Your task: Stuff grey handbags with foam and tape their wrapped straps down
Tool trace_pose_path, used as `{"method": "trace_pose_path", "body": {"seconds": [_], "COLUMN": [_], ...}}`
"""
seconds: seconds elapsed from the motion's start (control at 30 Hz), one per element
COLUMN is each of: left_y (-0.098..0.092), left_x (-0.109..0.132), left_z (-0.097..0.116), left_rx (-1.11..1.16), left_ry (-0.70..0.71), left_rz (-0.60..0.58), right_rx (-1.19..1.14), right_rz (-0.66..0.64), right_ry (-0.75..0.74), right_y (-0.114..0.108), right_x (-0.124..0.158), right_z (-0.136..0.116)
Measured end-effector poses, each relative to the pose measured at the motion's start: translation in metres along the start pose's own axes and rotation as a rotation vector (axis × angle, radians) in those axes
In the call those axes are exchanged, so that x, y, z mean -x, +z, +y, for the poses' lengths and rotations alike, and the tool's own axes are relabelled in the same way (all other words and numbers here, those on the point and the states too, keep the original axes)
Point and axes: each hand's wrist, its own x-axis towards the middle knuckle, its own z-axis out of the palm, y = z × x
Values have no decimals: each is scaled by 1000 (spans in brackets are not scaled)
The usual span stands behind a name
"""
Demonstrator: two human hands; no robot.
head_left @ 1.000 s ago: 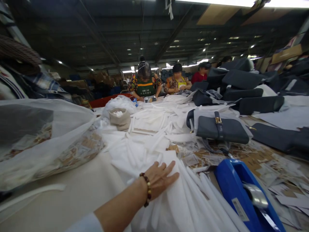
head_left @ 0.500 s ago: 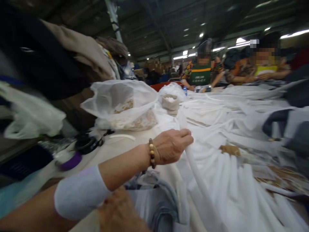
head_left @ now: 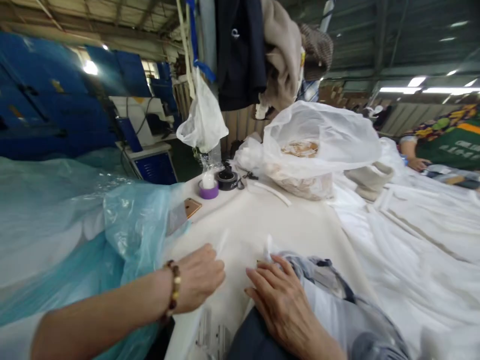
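My left hand (head_left: 198, 280) is closed in a pinch, and a white corner of a thin, see-through plastic bag (head_left: 222, 243) sticks up past its fingers. Grey printing shows through the film below this hand. Across from it, my right hand (head_left: 283, 305) has its fingers bent over another white tip of the film, close to the thumb. Under and beside my right hand lies a bundle of folded grey and white garments (head_left: 330, 310), with dark blue cloth (head_left: 249, 335) at the front edge.
A big translucent sack (head_left: 318, 165) stands at the back of the table (head_left: 243, 225). Purple tape (head_left: 208, 190), a black tape roll (head_left: 226, 180) and a phone (head_left: 192, 207) lie left. White bags (head_left: 405, 280) cover the right; blue film (head_left: 138, 215) lies left. A co-worker's hand (head_left: 418, 163) is far right.
The view has swung left. My left hand has come back from the white pile at the right, bringing the thin plastic to the front, where my right hand now meets it.
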Motion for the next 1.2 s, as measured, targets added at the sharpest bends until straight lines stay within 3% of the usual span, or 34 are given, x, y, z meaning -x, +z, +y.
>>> {"method": "trace_pose_path", "body": {"seconds": [0.1,0.2,0.33,0.43,0.53,0.7,1.0,1.2], "left_y": [43,67,86,94,97,93,83,76], "left_x": [-12,-16,-6,2,3,-4,-18,-21], "left_z": [19,28,24,21,22,26,28,40], "left_rx": [12,91,274,459,620,769,897,1045], "left_ry": [42,-41,-389,-601,-692,-760,-712,-642], "left_rz": [65,147,203,245,260,256,114,2], "right_rx": [14,45,84,59,4,17,95,125], "right_rz": [-231,-310,-314,-153,26,72,-96,-174], "right_ry": [12,-1,-35,-71,-34,-16,-73,-40], "right_y": [5,7,8,12,13,9,30,32], "right_x": [-6,-10,-12,-8,-2,2,-1,3], "right_z": [-10,-12,-6,0,2,2,5,5]}}
